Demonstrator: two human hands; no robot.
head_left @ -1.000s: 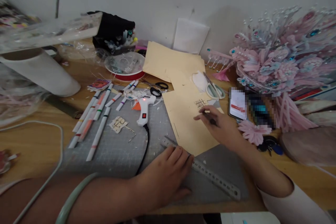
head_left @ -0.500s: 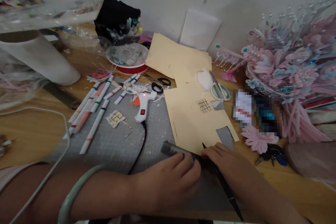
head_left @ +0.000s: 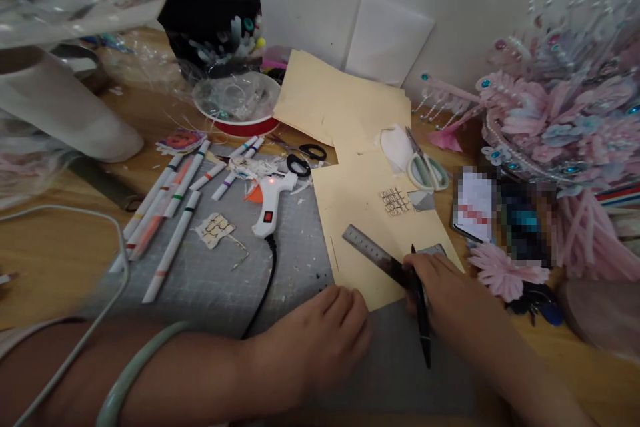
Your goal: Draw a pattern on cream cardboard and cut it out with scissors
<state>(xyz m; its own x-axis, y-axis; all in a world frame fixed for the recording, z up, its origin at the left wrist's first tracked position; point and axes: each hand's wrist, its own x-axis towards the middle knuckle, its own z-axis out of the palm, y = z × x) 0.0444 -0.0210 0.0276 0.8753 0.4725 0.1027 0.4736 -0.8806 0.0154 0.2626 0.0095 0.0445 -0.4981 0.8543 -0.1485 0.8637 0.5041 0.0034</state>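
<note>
My right hand [head_left: 443,293] is closed on a black pen [head_left: 423,320] and on one end of a metal ruler [head_left: 373,248]. The ruler slants up and left across a sheet of cream card [head_left: 360,200], which bears a small grid of dark marks. My left hand [head_left: 325,333] rests with curled fingers on the grey cutting mat [head_left: 295,273], by the card's lower left edge; whether anything is inside it is hidden. A white glue gun [head_left: 271,205], its red light on, lies left of the card.
White markers [head_left: 173,247] lie at the left. Green-handled scissors [head_left: 426,170] rest on the card's upper right. A phone [head_left: 473,205], keys [head_left: 537,303] and pink flower ornaments [head_left: 560,113] stand or lie at the right. A white cable [head_left: 125,260] crosses the left side.
The ruler has left my left hand's fingers and now lies higher over the card, held by my right hand. My right hand has moved slightly right, and the pen hangs more upright.
</note>
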